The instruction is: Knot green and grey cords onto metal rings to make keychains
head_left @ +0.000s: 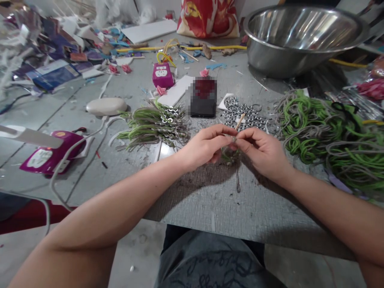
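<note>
My left hand [207, 145] and my right hand [262, 154] meet over the table, fingertips pinched together on a small greyish cord end [234, 139]. Both are closed; the fingers hide most of what they grip. A thin wooden stick [240, 121] points up from between them, and I cannot tell which hand has it. Just beyond lie many silver metal rings [240, 110]. Left of my hands is a bundle of green and grey cords [141, 124] with metal fittings at its right end. Loose green and grey cords [309, 128] are heaped to the right.
A dark phone [203, 105] lies beyond my hands. Farther back are a large steel bowl [276, 60], a red bag [208, 20] and a purple power socket [163, 75]. A white device [106, 106] and cable are at left. Scraps [60, 52] cover the far left.
</note>
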### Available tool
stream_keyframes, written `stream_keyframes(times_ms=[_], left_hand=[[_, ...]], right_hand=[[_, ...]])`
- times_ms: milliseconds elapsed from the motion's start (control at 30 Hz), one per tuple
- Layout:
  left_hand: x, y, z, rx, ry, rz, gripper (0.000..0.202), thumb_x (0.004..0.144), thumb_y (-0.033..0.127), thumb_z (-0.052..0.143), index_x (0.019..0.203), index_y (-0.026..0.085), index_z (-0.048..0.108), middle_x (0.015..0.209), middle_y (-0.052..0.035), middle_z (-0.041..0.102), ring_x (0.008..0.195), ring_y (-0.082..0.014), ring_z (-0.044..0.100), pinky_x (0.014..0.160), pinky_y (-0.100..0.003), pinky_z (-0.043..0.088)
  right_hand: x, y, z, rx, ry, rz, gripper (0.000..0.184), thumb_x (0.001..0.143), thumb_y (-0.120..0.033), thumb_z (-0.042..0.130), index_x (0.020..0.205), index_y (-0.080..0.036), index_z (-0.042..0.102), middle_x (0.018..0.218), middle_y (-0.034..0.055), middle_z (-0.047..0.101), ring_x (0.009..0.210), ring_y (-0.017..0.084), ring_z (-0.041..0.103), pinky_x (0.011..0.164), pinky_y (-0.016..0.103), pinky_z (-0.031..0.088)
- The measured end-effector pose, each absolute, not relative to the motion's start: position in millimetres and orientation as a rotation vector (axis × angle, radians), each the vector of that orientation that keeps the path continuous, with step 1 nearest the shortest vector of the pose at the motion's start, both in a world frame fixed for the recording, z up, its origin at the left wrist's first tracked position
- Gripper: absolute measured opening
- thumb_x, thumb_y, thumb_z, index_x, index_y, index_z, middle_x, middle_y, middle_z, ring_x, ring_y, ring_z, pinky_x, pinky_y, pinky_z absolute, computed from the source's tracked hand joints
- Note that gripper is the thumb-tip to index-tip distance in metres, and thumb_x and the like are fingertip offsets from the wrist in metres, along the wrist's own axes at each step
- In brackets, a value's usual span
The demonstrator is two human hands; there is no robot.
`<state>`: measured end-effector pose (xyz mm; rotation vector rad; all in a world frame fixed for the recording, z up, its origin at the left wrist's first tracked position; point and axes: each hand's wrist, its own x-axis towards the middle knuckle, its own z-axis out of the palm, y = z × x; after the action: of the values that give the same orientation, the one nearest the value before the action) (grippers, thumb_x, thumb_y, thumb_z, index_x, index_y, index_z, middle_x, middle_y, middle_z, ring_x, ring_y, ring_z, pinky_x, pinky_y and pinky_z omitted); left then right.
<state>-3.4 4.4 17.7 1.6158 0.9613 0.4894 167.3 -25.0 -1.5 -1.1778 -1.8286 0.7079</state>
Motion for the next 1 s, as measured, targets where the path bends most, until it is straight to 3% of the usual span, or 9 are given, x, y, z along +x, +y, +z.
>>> stream_keyframes(times_ms=[200,300,400,600,800,867,1000], left_hand=[[1.2,3.0,15.0,1.567,0.909,0.486,0.036,0.082,0.016,0.046,0.118,0.014,0.044,0.075,-0.0002,0.062,0.040,-0.0020,0.040,0.038,-0.018,0.033],[1.1,3.7,13.6,1.581,0.906,0.494,0.037,0.083,0.014,0.044,0.120,0.014,0.042,0.070,0.0014,0.059,0.040,-0.0023,0.040,0.038,-0.017,0.034],[0.3,4.7,11.1,1.541,0.845,0.521,0.042,0.082,0.011,0.045,0.124,0.015,0.039,0.066,0.0032,0.057,0.040,-0.0017,0.040,0.038,-0.015,0.034],[0.8,6.1,5.7,1.451,0.860,0.560,0.035,0.081,0.012,0.050,0.115,0.014,0.041,0.064,0.0035,0.060,0.037,-0.0009,0.039,0.039,-0.014,0.034],[-0.3,8.4,0.3,1.716,0.963,0.659,0.002,0.076,0.015,0.057,0.076,0.013,0.057,0.064,0.0035,0.062,0.048,-0.0023,0.046,0.049,-0.016,0.038],[-0.6,9.0,-2.4,1.842,0.991,0.677,0.006,0.075,0.015,0.058,0.070,0.014,0.060,0.061,0.0049,0.059,0.052,-0.0035,0.047,0.053,-0.017,0.039],[-0.3,9.2,-8.1,2.028,1.074,0.695,0.007,0.074,0.015,0.059,0.070,0.014,0.064,0.063,0.0039,0.060,0.058,-0.0053,0.051,0.057,-0.018,0.041]], right_hand=[[166.5,-21.8,-6.7,-1.154,-1.850,0.656,0.012,0.083,-0.024,0.053,0.073,-0.019,0.054,0.067,-0.0013,0.055,0.063,0.012,0.051,0.059,0.026,0.042],[169.1,-21.6,-8.1,-1.201,-1.814,0.692,0.010,0.084,-0.026,0.051,0.088,-0.018,0.056,0.080,0.0015,0.058,0.066,0.012,0.053,0.060,0.027,0.044],[171.7,-20.6,-7.6,-1.188,-1.829,0.732,0.027,0.083,-0.029,0.052,0.108,-0.018,0.054,0.093,0.0047,0.061,0.074,0.014,0.056,0.066,0.029,0.046],[172.9,-17.9,-4.6,-1.238,-1.930,0.690,0.015,0.083,-0.031,0.055,0.076,-0.020,0.062,0.069,-0.0002,0.065,0.064,0.013,0.058,0.062,0.027,0.046],[174.1,-19.1,-9.5,-1.257,-1.875,0.545,0.009,0.080,-0.028,0.058,0.085,-0.021,0.059,0.077,0.0001,0.065,0.069,0.014,0.060,0.062,0.027,0.045],[175.8,-18.8,-9.5,-1.248,-1.885,0.467,0.011,0.079,-0.030,0.058,0.085,-0.020,0.057,0.072,-0.0005,0.063,0.064,0.013,0.057,0.058,0.026,0.043],[182.1,-16.2,-6.0,-1.160,-2.213,0.259,0.019,0.080,-0.034,0.057,0.068,-0.020,0.052,0.053,-0.0035,0.054,0.050,0.011,0.050,0.057,0.028,0.037]])
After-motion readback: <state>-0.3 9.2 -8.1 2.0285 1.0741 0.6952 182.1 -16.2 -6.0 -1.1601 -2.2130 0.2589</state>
